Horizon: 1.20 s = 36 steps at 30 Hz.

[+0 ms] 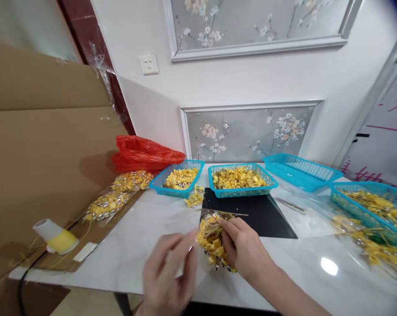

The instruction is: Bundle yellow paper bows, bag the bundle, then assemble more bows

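Note:
My right hand (243, 245) is closed around a bunch of yellow ribbon pieces with silver bead-like parts (214, 241), holding it above the white table. Clear plastic seems to wrap the bunch's top. Blurred by motion, my left hand (172, 267) is at the bunch's left side with its fingers bent; whether they grip anything does not show. A thin straw-coloured strip (231, 213) sticks out sideways at the top of the bunch. Just behind lies a black mat (251, 215), with a few loose yellow ribbon pieces (195, 197) near its left corner.
Blue baskets of yellow pieces stand at the back left (188, 193), the back middle (244, 192) and the right (363, 215); another blue basket (300, 173) is between. Filled bags (108, 206), a red plastic bag (142, 153) and a white-yellow device (58, 239) sit left, beside cardboard (47, 166).

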Available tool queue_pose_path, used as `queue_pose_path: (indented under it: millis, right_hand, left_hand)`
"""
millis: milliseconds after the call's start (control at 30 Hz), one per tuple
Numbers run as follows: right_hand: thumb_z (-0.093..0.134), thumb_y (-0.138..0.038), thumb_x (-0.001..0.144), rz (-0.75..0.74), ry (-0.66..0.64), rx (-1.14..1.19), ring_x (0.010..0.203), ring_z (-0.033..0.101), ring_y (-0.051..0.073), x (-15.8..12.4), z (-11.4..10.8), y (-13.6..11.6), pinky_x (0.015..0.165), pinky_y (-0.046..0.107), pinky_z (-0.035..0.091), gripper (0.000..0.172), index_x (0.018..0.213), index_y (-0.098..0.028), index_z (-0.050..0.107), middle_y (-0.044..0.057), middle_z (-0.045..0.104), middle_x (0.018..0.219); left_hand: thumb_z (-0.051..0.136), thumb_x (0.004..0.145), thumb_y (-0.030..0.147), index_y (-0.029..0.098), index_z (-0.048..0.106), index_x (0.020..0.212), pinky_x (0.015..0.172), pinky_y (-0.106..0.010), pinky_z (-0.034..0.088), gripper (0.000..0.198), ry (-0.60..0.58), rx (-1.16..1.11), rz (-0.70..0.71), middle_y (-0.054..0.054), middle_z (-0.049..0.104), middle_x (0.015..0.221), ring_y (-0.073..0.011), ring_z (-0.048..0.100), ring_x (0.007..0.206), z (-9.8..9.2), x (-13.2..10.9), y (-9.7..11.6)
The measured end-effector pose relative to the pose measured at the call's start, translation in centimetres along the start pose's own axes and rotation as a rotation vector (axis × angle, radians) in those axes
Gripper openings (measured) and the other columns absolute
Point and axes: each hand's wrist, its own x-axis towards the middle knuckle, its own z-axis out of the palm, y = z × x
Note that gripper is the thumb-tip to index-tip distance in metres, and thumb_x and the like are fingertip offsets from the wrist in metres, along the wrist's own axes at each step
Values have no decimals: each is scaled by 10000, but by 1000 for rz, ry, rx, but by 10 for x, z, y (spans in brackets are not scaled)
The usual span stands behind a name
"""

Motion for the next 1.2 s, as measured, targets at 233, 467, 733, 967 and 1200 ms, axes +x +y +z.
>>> queue_pose_path:
  millis: [233,467,733,967,1200]
  right_hand:
    - [436,-80,840,-12,-84,86,728,642,187,3,-24,-9,664,280,538,305,988,-167,687,51,670,772]
    - [415,-85,830,-58,47,8,738,640,213,-5,-17,-9,647,335,560,427,1235,-164,524,73,684,860]
    - [409,-59,904,-320,64,59,785,583,217,-11,-16,-17,712,351,542,375,1267,-138,461,109,657,942]
    - [413,-65,921,-297,225,174,819,614,197,-18,-8,-9,747,351,541,356,1252,-185,471,96,671,996]
    - [392,-95,950,-499,-91,66,857,597,205,-23,-16,-12,795,343,528,373,1308,-160,476,86,665,926]
  left_hand:
    - [605,820,487,309,356,1412,1023,-372,417,666,-20,-1076,-1026,-65,392,1506,-261,396,1343,13,-1,-6]
    - [574,880,368,276,627,1211,1030,-365,391,347,-154,-1341,-1303,-22,601,1337,-243,478,1277,33,0,16]
    - [641,838,328,176,707,1037,950,-363,459,259,-139,-1494,-1335,-67,740,1040,-259,611,1096,36,-12,13]
    - [660,825,319,171,708,956,812,-317,511,204,-193,-1530,-1349,-62,742,956,-236,660,958,30,-17,17]
    - [771,684,192,185,687,775,639,-250,487,124,-308,-1347,-1312,3,719,696,-195,677,758,24,-15,13]
